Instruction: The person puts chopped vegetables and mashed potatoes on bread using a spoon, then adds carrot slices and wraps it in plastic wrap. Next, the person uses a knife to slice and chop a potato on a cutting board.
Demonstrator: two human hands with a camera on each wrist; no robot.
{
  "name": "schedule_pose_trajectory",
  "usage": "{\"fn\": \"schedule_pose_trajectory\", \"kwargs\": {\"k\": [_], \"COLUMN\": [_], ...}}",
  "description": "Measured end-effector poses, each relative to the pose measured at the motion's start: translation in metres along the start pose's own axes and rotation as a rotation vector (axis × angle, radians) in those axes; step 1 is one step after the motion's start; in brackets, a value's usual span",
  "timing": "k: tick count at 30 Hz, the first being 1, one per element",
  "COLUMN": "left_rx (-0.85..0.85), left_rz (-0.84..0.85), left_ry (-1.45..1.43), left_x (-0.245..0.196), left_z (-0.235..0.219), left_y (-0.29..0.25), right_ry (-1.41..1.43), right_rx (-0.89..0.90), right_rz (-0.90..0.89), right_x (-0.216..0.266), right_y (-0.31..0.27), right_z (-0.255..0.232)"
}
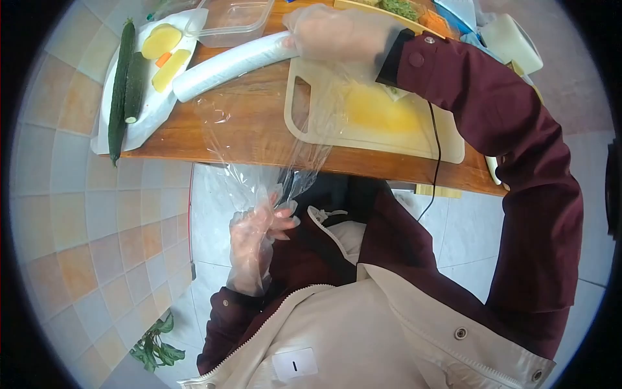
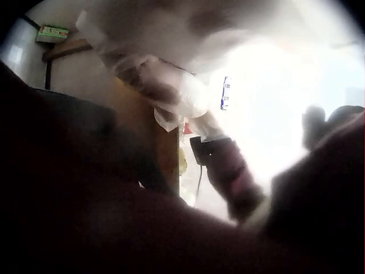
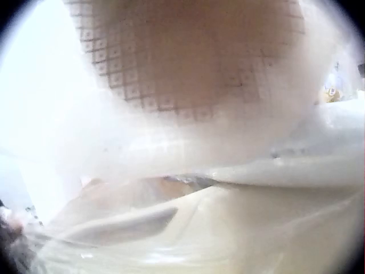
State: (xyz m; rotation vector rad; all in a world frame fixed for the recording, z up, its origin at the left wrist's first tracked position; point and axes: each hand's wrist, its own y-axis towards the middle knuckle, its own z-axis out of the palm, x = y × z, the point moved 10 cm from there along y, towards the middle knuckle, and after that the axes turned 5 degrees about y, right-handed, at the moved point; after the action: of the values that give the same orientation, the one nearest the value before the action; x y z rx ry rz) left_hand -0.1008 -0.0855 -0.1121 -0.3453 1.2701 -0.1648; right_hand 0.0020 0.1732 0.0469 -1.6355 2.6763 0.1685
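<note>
Both hands wear clear plastic gloves. At the top of the head view, my right hand [image 1: 343,35] grips the right end of a white roll of cling film [image 1: 233,67], held slanting over the wooden table. A clear sheet of film [image 1: 259,139] runs from the roll down past the table's front edge. Below that edge, my left hand [image 1: 256,233] pinches the bunched lower end of the sheet. The sheet partly overlaps a cream cutting board [image 1: 414,146] with a yellow stain. In the right wrist view, the textured glove and stretched film [image 3: 274,222] fill most of the picture.
On the left, a white tray [image 1: 146,126] bears two cucumbers [image 1: 120,91], yellow slices [image 1: 162,42] and a small orange piece. A clear plastic container [image 1: 236,19] stands beyond the roll. Shredded green food [image 1: 398,8] lies at the back. A black cable [image 1: 437,136] hangs over the table edge.
</note>
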Motion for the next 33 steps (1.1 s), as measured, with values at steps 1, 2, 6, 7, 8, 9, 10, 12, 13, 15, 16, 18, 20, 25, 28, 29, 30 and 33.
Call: {"fn": "schedule_pose_trajectory", "kwargs": {"k": [1, 2, 6, 7, 8, 9, 10, 12, 13, 15, 16, 18, 20, 25, 28, 29, 30, 33], "left_rx": [-0.004, -0.006, 0.146, 0.222, 0.297, 0.451, 0.429, 0.192, 0.003, -0.18, -0.181, -0.004, 0.022, 0.178, 0.13, 0.135, 0.158, 0.181], "left_rz": [-0.036, -0.073, -0.107, -0.103, -0.098, -0.113, -0.131, -0.026, 0.031, 0.204, 0.315, 0.531, 0.52, 0.973, 0.923, 0.92, 0.85, 0.813], "left_ry": [-0.027, -0.056, -0.005, 0.064, 0.133, 0.383, 0.677, 0.904, 0.873, 0.884, 0.932, 1.098, 1.189, 1.749, 2.015, 2.015, 2.03, 2.051], "left_x": [0.004, 0.009, 0.023, 0.019, 0.014, 0.012, 0.003, -0.047, -0.085, -0.155, -0.187, -0.216, -0.219, -0.188, -0.156, -0.154, -0.149, -0.143], "left_z": [0.0, 0.002, 0.001, 0.001, -0.003, -0.021, -0.062, -0.129, -0.137, -0.112, -0.078, 0.011, 0.045, 0.096, 0.079, 0.078, 0.074, 0.07], "left_y": [0.002, 0.004, 0.002, -0.003, -0.008, -0.016, -0.024, -0.036, -0.034, -0.017, 0.002, 0.04, 0.077, 0.113, 0.138, 0.139, 0.139, 0.139], "right_ry": [0.001, 0.048, 0.341, 0.421, 0.517, 0.605, 0.699, 0.878, 0.945, 1.011, 1.01, 1.174, 1.224, 1.359, 1.376, 1.379, 1.412, 1.424], "right_rx": [0.004, 0.027, 0.123, 0.114, 0.107, 0.11, 0.111, 0.11, 0.09, -0.101, -0.108, -0.221, -0.277, -0.293, -0.26, -0.257, -0.256, -0.225], "right_rz": [0.006, 0.038, 0.25, 0.285, 0.328, 0.382, 0.45, 0.609, 0.687, 0.829, 0.831, 0.865, 0.866, 0.929, 1.047, 1.051, 1.094, 1.173], "right_x": [0.0, 0.001, 0.005, 0.003, -0.001, -0.006, -0.008, -0.006, -0.003, 0.0, 0.003, 0.002, 0.007, 0.01, 0.011, 0.013, 0.014, 0.023], "right_y": [0.001, 0.002, -0.028, -0.043, -0.058, -0.073, -0.09, -0.126, -0.139, -0.16, -0.162, -0.162, -0.157, -0.149, -0.16, -0.163, -0.172, -0.197], "right_z": [-0.003, -0.012, -0.067, -0.07, -0.072, -0.069, -0.061, -0.036, -0.021, 0.001, 0.017, 0.044, 0.056, 0.066, 0.069, 0.066, 0.064, 0.058]}}
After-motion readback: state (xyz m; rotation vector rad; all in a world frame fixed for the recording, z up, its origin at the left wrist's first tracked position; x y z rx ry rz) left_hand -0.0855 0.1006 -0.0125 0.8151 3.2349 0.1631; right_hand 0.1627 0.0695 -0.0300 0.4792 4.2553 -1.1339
